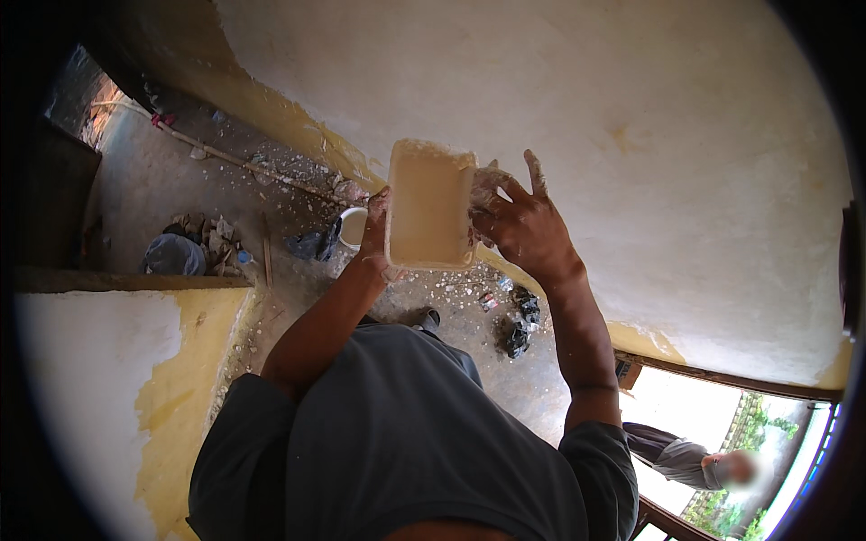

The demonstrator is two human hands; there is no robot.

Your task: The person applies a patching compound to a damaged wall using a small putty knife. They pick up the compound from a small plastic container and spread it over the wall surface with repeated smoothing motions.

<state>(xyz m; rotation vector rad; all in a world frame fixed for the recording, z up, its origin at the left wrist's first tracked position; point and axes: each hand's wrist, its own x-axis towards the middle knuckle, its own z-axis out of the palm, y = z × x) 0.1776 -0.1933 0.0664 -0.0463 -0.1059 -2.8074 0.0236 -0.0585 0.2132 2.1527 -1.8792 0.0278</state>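
Note:
A shallow rectangular tray of pale beige, milky liquid, its rim crusted, is held up in front of me. My left hand grips its left side, partly hidden behind it. Against the right side is my right hand, fingers spread and partly bent, one raised toward the wall; white paste coats the fingertips, and whether they press on the tray is unclear. Beyond the tray, lower down on the floor, stand a white bucket and a dark crumpled bag.
A patchy plastered wall fills the upper right. A low yellow-and-white wall is at left. Debris, a long pole, a pile with a bluish bag and black crumpled bags lie on the floor. A person is outside the opening at lower right.

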